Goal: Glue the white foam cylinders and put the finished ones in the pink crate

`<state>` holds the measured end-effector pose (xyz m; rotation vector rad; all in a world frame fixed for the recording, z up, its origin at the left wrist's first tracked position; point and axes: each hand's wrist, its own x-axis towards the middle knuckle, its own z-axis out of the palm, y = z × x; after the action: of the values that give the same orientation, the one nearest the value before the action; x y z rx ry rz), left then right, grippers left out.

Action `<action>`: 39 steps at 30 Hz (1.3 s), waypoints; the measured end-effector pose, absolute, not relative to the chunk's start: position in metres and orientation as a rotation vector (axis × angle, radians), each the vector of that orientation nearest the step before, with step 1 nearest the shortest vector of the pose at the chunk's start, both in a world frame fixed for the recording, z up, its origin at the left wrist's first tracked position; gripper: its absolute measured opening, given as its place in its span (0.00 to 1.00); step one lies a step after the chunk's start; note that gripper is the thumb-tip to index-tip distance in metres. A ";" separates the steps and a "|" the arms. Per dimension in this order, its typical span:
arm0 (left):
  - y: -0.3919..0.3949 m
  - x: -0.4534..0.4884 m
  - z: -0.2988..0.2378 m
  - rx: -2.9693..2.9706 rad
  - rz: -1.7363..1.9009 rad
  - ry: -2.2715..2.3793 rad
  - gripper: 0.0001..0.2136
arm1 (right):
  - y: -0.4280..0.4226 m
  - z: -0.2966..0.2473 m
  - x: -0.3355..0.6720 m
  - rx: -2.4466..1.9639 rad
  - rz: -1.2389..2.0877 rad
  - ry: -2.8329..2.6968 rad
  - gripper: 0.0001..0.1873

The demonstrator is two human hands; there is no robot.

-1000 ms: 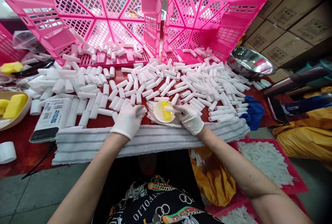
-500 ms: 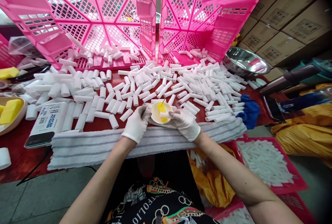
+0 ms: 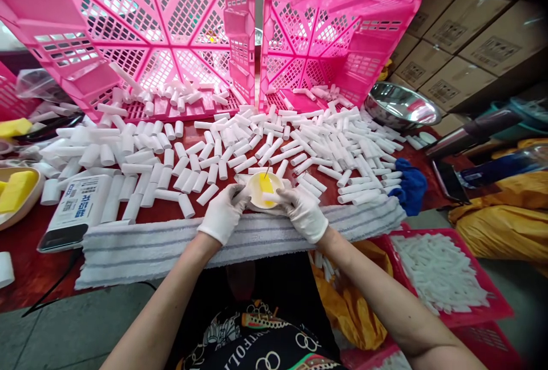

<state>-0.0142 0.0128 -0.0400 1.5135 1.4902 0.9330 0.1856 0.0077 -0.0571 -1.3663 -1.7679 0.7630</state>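
Small dish (image 3: 264, 189) on the table (image 3: 38, 267) between left hand (image 3: 222, 216) and right hand (image 3: 303, 214), towel (image 3: 171, 241) along the near edge, scattered tubes (image 3: 325, 141) behind, two tipped crates (image 3: 171, 33) at the back, steel bowl (image 3: 400, 106) far right.

A small packing workshop: stacked cardboard cartons (image 3: 466, 33) at upper right, pink plastic crates (image 3: 338, 33) across the top, and hundreds of white tubes (image 3: 299, 141) heaped mid-frame on the worktable (image 3: 38, 267).

Steel bowl (image 3: 402, 108) (beside cardboard boxes (image 3: 466, 33))
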 end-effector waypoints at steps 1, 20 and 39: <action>0.012 -0.015 -0.039 1.535 0.919 1.515 0.18 | 0.007 -0.057 0.185 -1.359 0.773 -1.749 0.14; -0.030 -0.003 0.001 1.771 0.852 1.299 0.14 | -0.012 -0.008 0.196 -1.468 1.339 -1.204 0.22; -0.066 0.068 -0.007 1.849 0.657 1.691 0.25 | -0.068 -0.015 0.201 -1.674 0.166 -1.771 0.25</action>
<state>0.0685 -0.0662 -0.0072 1.8492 1.6913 0.6566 0.2006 -0.0680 -0.0150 -1.6741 -1.7712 0.1659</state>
